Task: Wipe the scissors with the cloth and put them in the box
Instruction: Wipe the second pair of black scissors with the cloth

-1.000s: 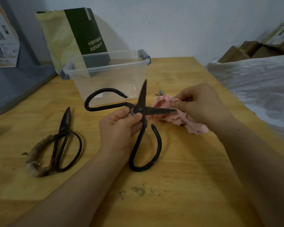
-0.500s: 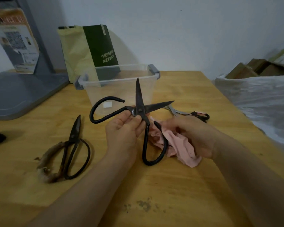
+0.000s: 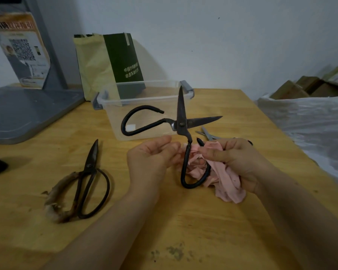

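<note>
Large black scissors (image 3: 180, 123) stand spread wide open in the air in front of the clear plastic box (image 3: 144, 102). One blade points up and the other points right. My right hand (image 3: 240, 158) grips the pink cloth (image 3: 228, 184) and pinches it round the scissors' lower handle loop. My left hand (image 3: 150, 156) is just left of that handle's shank, palm up with loosely curled fingers. Its fingertips are close to the shank and do not hold it. The box looks empty apart from a small label.
Old rusty scissors (image 3: 90, 172) with a frayed wrapped handle lie on the wooden table at the left. Small grey scissors (image 3: 208, 134) lie behind my right hand. A grey tray (image 3: 27, 112) lies far left and a yellow-green bag (image 3: 109, 63) stands behind the box. White plastic sheeting (image 3: 310, 123) covers the right side.
My left hand has let go of the scissors' pivot and dropped lower. My right hand has moved the cloth from the blade down to the lower handle loop and grips it there.
</note>
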{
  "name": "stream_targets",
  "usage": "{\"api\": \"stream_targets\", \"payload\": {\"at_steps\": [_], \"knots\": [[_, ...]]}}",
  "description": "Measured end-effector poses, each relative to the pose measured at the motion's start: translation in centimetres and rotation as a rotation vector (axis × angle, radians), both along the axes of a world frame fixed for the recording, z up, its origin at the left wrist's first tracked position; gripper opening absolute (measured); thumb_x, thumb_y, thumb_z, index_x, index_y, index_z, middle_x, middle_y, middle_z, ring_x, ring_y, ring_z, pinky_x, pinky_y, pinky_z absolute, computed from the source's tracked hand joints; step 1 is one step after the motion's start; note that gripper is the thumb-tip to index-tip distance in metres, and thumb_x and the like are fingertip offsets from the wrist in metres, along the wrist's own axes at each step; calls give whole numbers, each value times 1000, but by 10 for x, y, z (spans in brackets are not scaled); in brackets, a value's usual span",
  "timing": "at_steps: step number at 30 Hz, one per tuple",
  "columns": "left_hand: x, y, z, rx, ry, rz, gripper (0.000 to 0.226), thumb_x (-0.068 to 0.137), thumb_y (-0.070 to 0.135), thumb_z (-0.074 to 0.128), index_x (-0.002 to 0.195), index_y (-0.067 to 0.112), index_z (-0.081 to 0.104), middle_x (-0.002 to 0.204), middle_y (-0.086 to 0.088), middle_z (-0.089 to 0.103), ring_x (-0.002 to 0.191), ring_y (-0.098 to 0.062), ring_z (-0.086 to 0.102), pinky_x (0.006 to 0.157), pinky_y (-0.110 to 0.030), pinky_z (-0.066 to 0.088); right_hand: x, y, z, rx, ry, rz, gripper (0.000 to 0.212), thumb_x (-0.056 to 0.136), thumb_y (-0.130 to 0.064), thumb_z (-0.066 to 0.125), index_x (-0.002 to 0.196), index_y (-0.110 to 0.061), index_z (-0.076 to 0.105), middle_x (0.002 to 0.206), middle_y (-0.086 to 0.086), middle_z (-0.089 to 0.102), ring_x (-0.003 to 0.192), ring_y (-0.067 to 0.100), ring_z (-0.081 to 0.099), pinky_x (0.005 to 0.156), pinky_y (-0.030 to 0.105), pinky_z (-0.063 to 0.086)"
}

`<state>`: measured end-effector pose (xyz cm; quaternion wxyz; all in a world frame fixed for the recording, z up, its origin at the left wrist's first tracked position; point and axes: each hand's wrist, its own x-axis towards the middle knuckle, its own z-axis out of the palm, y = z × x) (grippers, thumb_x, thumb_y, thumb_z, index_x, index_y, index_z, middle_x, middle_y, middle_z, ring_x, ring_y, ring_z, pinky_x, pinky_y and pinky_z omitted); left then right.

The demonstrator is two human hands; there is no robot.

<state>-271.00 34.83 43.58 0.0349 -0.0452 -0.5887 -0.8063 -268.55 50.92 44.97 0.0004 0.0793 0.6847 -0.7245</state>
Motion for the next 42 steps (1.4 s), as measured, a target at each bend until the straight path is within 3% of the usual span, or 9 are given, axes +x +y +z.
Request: {"api": "stream_targets", "payload": {"at_steps": [4,7,11,15,24,28,34,38,42], "knots": [[0,-2,1,-73,15,31,7,79,5,71,85,3,70,69,-10,72,61,-17,70,54,-20,55,0,2,3,-3,6,-55,37,59,-13,75,90,8,69,89,30,69,80,37,64,73,45,56],[1,0,2,-105,20,50,30,84,30,65,73,2,69,61,-11,69,51,-17,64,47,-20,51,2,1,3,-12,-10,-33,34,63,-11,75,88,10,69,85,32,67,70,36,64,66,44,55],[-1,4,0,-152,74,45,17,85,23,66,91,8,71,74,-5,72,62,-11,67,52,-19,52,4,-1,3,-22,-48,57,20,69,-9,72,83,6,70,62,19,67,45,23,62,43,26,48],[-6,4,-5,-88,38,47,40,83,17,68,118,0,60,96,-11,71,79,-17,71,63,-20,55,6,-4,6,-77,-101,95,19,77,-3,68,91,10,65,56,15,65,38,18,59,37,20,45],[-2,-1,-4,-363,278,268,12,79,17,73,80,21,62,70,6,60,65,1,57,61,-13,47,5,-8,7,-115,9,28,19,59,-11,73,72,2,73,72,22,70,59,27,68,54,31,58],[2,0,-1,-195,215,-23,34,79,23,69,112,16,63,90,-5,71,89,-15,68,80,-31,56,11,-18,10,18,145,32,13,58,-14,76,71,-11,77,74,18,72,64,27,67,61,36,56],[6,2,10,53,88,-55,8,81,4,64,87,2,70,79,-10,72,73,-17,69,68,-31,59,14,-31,9,131,265,142,22,57,-11,77,79,-11,76,79,-1,75,75,5,69,65,14,51],[-2,-4,12,162,-25,-48,15,88,1,56,83,5,69,75,-8,69,74,-17,67,71,-30,59,9,-14,11,5,197,33,24,66,-13,75,88,-2,75,84,22,72,71,27,67,66,40,59],[-8,-11,10,159,-95,-127,20,93,2,48,101,1,67,78,-8,65,74,-18,64,78,-34,58,1,1,8,-218,129,-271,14,79,-6,69,90,3,71,76,20,72,63,29,70,51,35,56]]}}
